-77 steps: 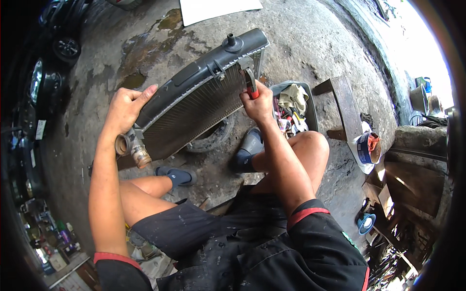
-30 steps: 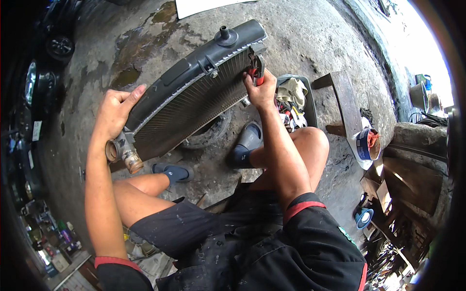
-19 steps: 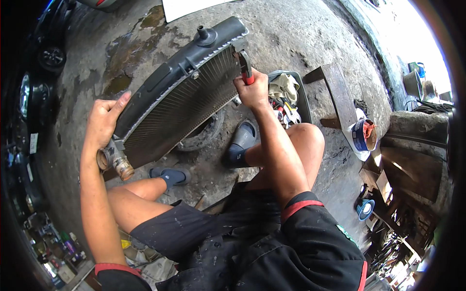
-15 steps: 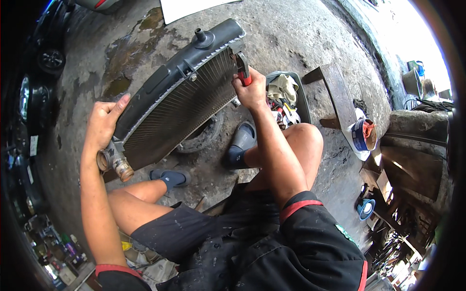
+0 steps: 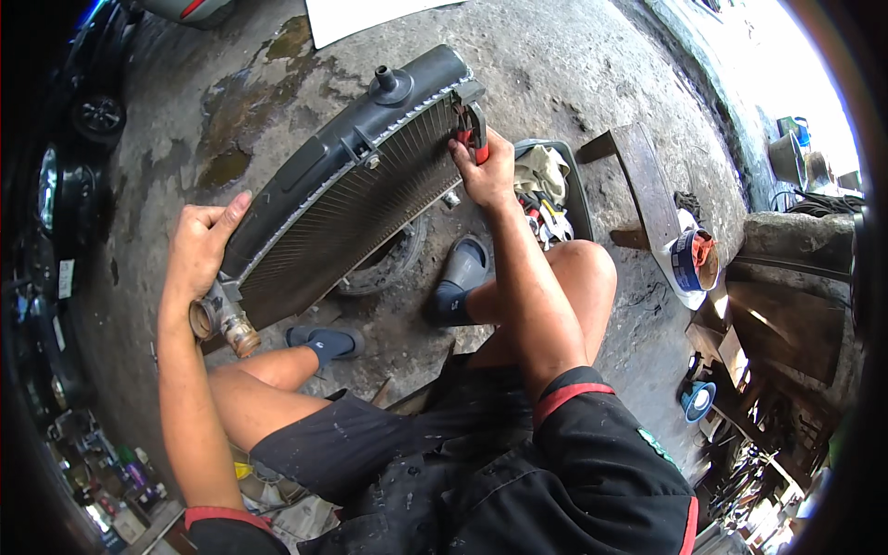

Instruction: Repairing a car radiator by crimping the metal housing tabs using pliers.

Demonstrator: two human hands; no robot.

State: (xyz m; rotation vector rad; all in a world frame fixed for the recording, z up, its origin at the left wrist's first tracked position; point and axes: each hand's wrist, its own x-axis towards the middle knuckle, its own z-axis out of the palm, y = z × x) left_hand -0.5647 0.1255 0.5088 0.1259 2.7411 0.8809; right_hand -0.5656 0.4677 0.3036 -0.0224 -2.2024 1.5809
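Observation:
A car radiator (image 5: 361, 176) with a black plastic tank and a finned core tilts in front of me, its crimped metal seam running along the tank. My left hand (image 5: 202, 242) is wrapped round the tank's near left end, thumb on top, just above a dirty pipe fitting (image 5: 231, 324). In my right hand (image 5: 488, 174) is a pair of red-handled pliers (image 5: 478, 143), its jaws at the far right corner of the seam. The jaw tips are partly hidden against the metal edge.
A tub (image 5: 575, 190) of tools and rags stands right of the radiator. Farther right is a low wooden bench (image 5: 638, 176). A tyre-like ring (image 5: 393, 264) lies under the radiator. White board (image 5: 370, 17) lies ahead, and cars line the left side.
The radiator's far right end has shifted slightly right and toward me. My right hand and the pliers moved with it, the handles now more upright. The left hand stays on the tank.

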